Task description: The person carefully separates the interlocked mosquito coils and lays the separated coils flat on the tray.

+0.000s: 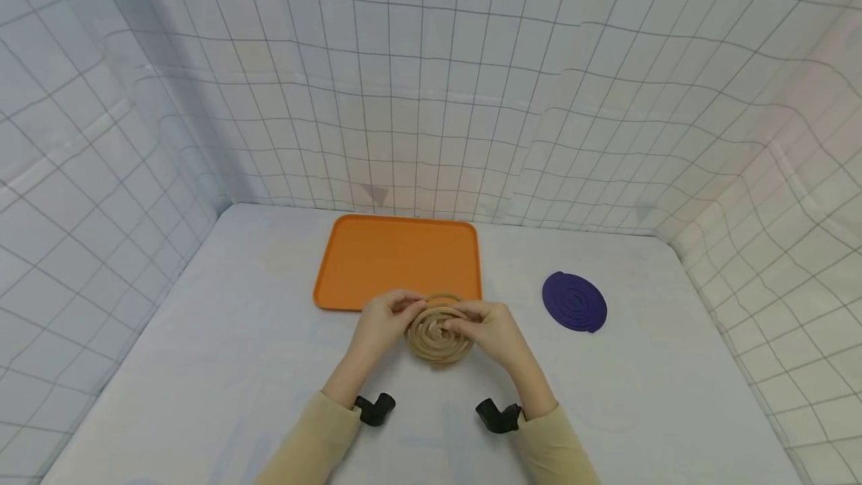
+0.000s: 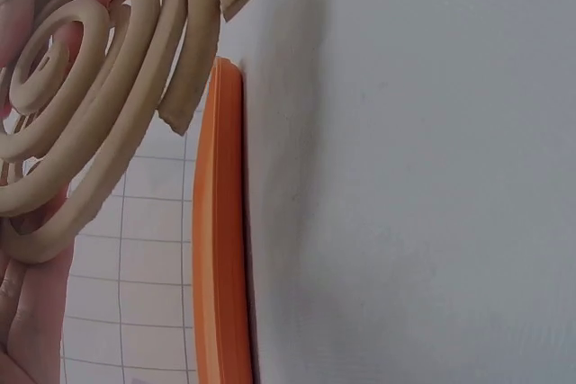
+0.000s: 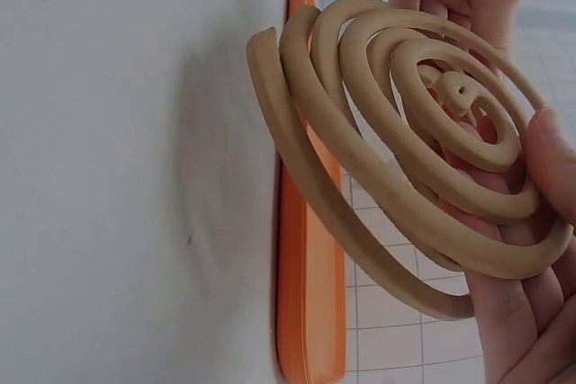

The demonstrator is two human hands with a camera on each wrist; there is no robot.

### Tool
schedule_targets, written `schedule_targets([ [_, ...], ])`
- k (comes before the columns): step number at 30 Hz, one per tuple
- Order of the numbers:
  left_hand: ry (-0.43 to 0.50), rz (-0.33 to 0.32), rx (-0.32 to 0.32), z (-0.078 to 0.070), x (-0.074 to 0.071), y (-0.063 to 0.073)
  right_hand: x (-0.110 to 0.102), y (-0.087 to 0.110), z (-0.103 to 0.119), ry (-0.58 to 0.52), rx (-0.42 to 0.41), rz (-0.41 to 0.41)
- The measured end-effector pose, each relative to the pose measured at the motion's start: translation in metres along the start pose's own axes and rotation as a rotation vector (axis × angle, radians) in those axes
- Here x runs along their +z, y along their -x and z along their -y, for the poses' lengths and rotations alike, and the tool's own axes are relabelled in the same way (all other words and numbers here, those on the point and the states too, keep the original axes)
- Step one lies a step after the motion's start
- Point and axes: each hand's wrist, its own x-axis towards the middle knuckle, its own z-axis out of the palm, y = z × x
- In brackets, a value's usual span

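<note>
A tan mosquito coil [image 1: 434,346] is held up in front of me between both hands, its spiral rings partly spread apart. At its upper left edge my left hand [image 1: 382,322] pinches the rim with thumb and fingers. From the other side my right hand [image 1: 494,331] grips it, the thumb lying over the rings and the fingers behind. In the right wrist view the coil [image 3: 340,148] tilts, and one outer ring with a blunt end stands away from the others. The left wrist view shows its rings [image 2: 54,242] overlapping in layers; part of the left hand is out of frame.
Behind the hands an orange tray [image 1: 404,260] lies on the white table [image 1: 222,365]. A dark purple coil [image 1: 575,302] lies flat at the right. Black cameras [image 1: 376,409] sit at the wrists. White grid-patterned curtains [image 1: 431,96] enclose the back and sides.
</note>
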Motion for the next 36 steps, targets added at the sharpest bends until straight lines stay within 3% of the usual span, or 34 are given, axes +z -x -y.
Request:
schedule_targets([
  [5,0.014,-0.014,-0.016,0.001,0.001,-0.001,0.002,-0.002,0.0,-0.011,0.045,-0.05],
  [12,0.17,-0.084,-0.185,0.011,-0.005,-0.003,0.006,0.002,-0.003,-0.13,0.117,-0.109],
  [15,0.242,-0.104,-0.221,0.013,-0.006,-0.004,0.01,0.003,-0.006,-0.175,0.126,-0.112],
  [26,0.331,-0.164,-0.227,0.015,-0.003,-0.003,0.018,0.004,-0.008,-0.133,0.098,-0.167],
  [36,0.33,-0.175,-0.22,0.014,-0.001,-0.003,0.017,0.002,-0.009,-0.22,0.08,-0.174],
])
